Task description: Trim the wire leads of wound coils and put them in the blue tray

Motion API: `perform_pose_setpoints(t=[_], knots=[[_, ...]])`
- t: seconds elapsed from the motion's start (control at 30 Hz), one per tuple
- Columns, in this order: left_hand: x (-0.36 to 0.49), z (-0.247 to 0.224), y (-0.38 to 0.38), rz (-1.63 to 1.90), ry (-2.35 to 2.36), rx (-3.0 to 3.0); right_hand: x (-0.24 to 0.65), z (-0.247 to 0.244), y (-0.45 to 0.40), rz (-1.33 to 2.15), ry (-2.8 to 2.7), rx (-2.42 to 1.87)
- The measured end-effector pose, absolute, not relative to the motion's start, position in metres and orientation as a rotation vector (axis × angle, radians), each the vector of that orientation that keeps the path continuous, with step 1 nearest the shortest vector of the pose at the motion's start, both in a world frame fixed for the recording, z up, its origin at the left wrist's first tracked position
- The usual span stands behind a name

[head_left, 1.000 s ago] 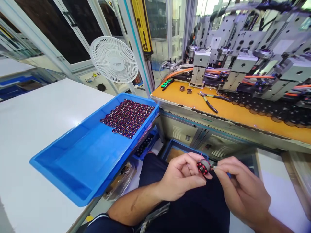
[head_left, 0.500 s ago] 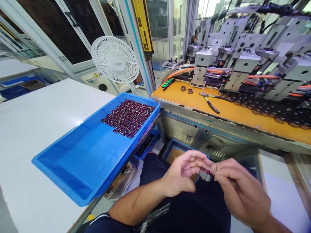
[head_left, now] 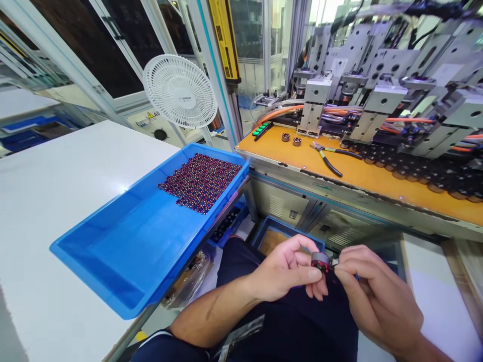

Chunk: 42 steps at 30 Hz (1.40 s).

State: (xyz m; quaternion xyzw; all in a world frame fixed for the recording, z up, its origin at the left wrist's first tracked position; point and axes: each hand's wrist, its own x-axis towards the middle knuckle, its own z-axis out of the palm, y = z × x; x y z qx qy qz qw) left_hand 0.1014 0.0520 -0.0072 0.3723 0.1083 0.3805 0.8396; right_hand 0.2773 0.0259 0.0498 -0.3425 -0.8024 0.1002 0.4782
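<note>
Between the thumb and fingers of my left hand (head_left: 289,271) is a small motor stator (head_left: 320,260), a grey metal ring with red and black windings. It is held above my lap, its red side tilted down toward me. My right hand (head_left: 377,289) is closed in a pinch at the stator's right edge. Something thin and dark shows between those fingertips and the ring, too small to make out. Many similar red-and-black round parts (head_left: 204,181) lie packed at the far end of a blue tray (head_left: 124,246) on my left.
The tray rests on a white table (head_left: 68,181) and overhangs its edge. On the orange bench (head_left: 279,153) are pliers (head_left: 330,156), two small round parts (head_left: 291,139) and a green-and-black strip (head_left: 261,130). A machine (head_left: 377,90) with hoses stands behind. A white fan (head_left: 181,91) is beyond the tray.
The stator has been turned over, its red side from facing up to facing down. My left hand, loosely open before, has closed its thumb and fingers on it. My right hand keeps its pinch.
</note>
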Motion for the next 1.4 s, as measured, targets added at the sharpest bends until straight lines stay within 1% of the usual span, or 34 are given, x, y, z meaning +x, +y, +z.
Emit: perform_pose_setpoints(t=[0.2, 0.37, 0.43, 0.6, 0.7, 0.8, 0.93, 1.0, 1.03, 1.07, 1.13, 1.2, 1.23, 1.3, 1.4], knots=[[0.102, 0.002, 0.043, 1.031, 0.223, 0.835, 0.273, 0.040, 0.020, 0.258, -1.863, -0.980], [0.105, 0.005, 0.040, 1.327, 0.274, 1.075, 0.265, 0.040, 0.012, 0.312, -1.746, -1.040], [0.106, 0.005, 0.041, 1.397, 0.289, 1.149, 0.262, 0.043, 0.008, 0.443, -1.681, -1.052], [0.101, 0.004, 0.046, 1.446, 0.380, 1.359, 0.263, 0.036, 0.004, 1.066, -1.452, -1.067], [0.098, 0.006, 0.048, 1.457, 0.420, 1.450, 0.269, 0.023, 0.004, 1.357, -1.309, -1.083], [0.098, 0.006, 0.048, 1.438, 0.381, 1.418, 0.271, 0.016, 0.007, 1.535, -1.211, -1.054], [0.100, 0.005, 0.049, 1.393, 0.304, 1.367, 0.265, 0.017, 0.011, 1.633, -1.181, -0.909], [0.098, 0.003, 0.051, 1.356, 0.294, 1.373, 0.262, 0.015, 0.012, 1.568, -1.206, -0.836], [0.095, 0.003, 0.053, 1.336, 0.298, 1.381, 0.261, 0.012, 0.013, 1.468, -1.243, -0.836], [0.091, 0.003, 0.056, 1.322, 0.312, 1.390, 0.261, 0.009, 0.013, 1.302, -1.297, -0.863], [0.080, 0.006, 0.062, 1.342, 0.391, 1.431, 0.263, 0.003, 0.015, 0.817, -1.432, -0.955], [0.070, 0.013, 0.065, 1.441, 0.535, 1.542, 0.266, 0.000, 0.017, 0.325, -1.551, -0.986], [0.067, 0.017, 0.064, 1.480, 0.623, 1.634, 0.267, 0.000, 0.019, 0.145, -1.603, -0.977], [0.068, 0.025, 0.059, 1.459, 0.761, 1.850, 0.271, 0.003, 0.022, -0.074, -1.702, -0.970], [0.082, 0.032, 0.047, 1.303, 0.799, 2.037, 0.273, 0.009, 0.025, -0.255, -1.849, -0.964]])
